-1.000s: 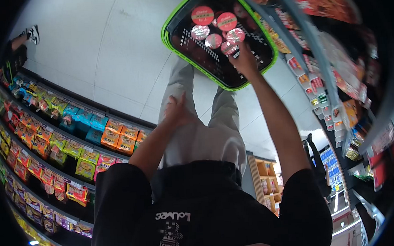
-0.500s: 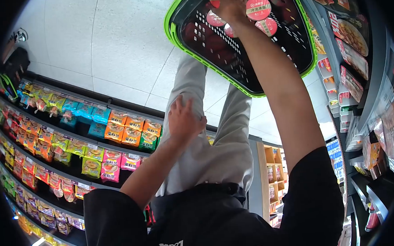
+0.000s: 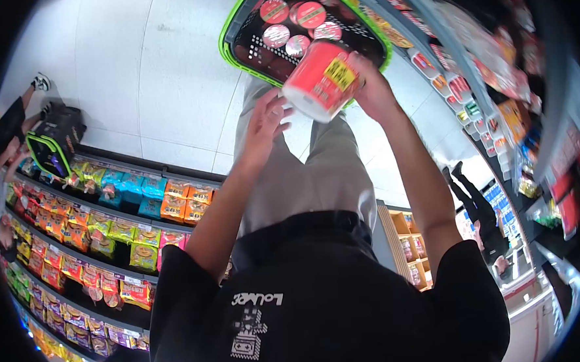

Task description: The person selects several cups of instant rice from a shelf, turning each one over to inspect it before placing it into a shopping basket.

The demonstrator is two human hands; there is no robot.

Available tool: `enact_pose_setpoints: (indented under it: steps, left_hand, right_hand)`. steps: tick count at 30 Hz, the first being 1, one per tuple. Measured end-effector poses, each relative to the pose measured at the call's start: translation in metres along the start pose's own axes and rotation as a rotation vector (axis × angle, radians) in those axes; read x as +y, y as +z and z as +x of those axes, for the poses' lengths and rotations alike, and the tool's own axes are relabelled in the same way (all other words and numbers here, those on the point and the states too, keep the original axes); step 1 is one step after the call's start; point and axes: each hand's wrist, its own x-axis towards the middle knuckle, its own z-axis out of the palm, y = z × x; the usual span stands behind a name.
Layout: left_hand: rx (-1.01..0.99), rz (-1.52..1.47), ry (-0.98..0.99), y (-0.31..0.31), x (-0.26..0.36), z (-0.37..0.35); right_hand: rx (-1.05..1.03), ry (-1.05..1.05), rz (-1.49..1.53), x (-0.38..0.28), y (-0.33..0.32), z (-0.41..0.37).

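Curling beside one red-and-white cup (image 3: 324, 79), the left hand (image 3: 264, 126) is seen with its fingers apart and nothing held; whether the cup is touched by it cannot be told. Well to its left, one person (image 3: 10, 125) and one dark basket (image 3: 65, 127) are shown above tiered shelving (image 3: 125, 264), where many bright packets (image 3: 174, 203) are lined up. Ahead of both hands, one green-rimmed basket (image 3: 224, 45) is seen with five round lids (image 3: 311, 14) plainly visible and another partly hidden. The cup is held tilted over the near rim, clamped in the right hand (image 3: 372, 88). To that hand's right, stocked shelves (image 3: 404, 12) and one more person (image 3: 489, 226) are seen. Pale tiled floor (image 3: 179, 75) is spread beyond the hands in the shop.
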Motion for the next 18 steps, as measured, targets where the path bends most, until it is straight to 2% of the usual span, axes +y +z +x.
enact_pose_setpoints:
  steps: [1,2,3,4,5,8,13,15,18]
  left_hand:
    - [-0.199,-0.255,-0.047,0.018,0.036,-0.021]
    - [-0.212,-0.236,-0.022,0.038,0.063,-0.043]
    - [-0.317,-0.277,0.018,0.06,0.087,-0.063]
    - [-0.425,-0.314,0.055,0.076,0.105,-0.082]
    - [-0.442,-0.287,0.08,0.087,0.119,-0.1]
    - [-0.64,-0.413,-0.051,0.121,0.158,-0.153]
    - [-0.752,-0.135,-0.033,0.183,0.192,-0.238]
    - [-0.846,-0.433,-0.229,0.215,0.204,-0.28]
    - [-0.826,-0.426,-0.232,0.255,0.201,-0.309]
  right_hand:
    - [-0.006,-0.059,-0.133,-0.013,0.012,-0.031]
    - [-0.008,-0.095,-0.251,-0.025,0.021,-0.06]
    - [-0.009,-0.137,-0.369,-0.036,0.029,-0.087]
    - [-0.02,-0.187,-0.315,-0.047,0.04,-0.112]
    - [-0.023,-0.227,-0.309,-0.061,0.051,-0.138]
    - [0.062,-0.253,-0.152,-0.095,0.063,-0.206]
    - [-0.032,-0.41,-0.179,-0.118,0.057,-0.313]
    - [-0.096,-0.617,0.052,-0.122,0.062,-0.365]
    - [-0.188,-0.581,0.197,-0.11,0.042,-0.388]
